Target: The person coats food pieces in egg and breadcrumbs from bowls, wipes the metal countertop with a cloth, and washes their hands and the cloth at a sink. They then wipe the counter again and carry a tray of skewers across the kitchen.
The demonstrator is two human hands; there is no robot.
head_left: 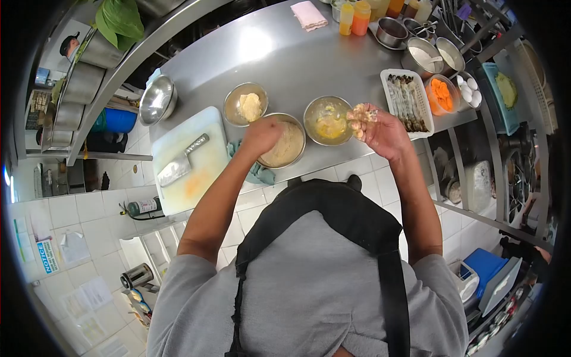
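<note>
Breading looks to be the step in hand: I have my right hand [380, 128] closed round a coated shrimp [360, 116], holding it over the near rim of the egg bowl [327, 119], which sits toward the near edge of the steel counter [285, 53]. My left hand [262, 134] is down in the crumb bowl [285, 143] just beside it, fingers curled into the crumbs; whether they grip anything I cannot tell. Behind these two, further from the near edge, stands the flour bowl [245, 104], touching or nearly touching the crumb bowl.

Toward the counter's right end lies a white tray [386, 80] of raw shrimp in a row, with a tub of carrot slices [441, 94] beside it. At the left end a cleaver [181, 163] rests on the cutting board [190, 154], and an empty steel bowl [157, 98] stands behind the board.

By my reading the shrimp has taken its egg and is about to go into the crumbs. That move calls for carrying it across the short gap between the rims without dripping, laying it in where my left hand has made room, and keeping the wet hand out of the dry crumbs.
</note>
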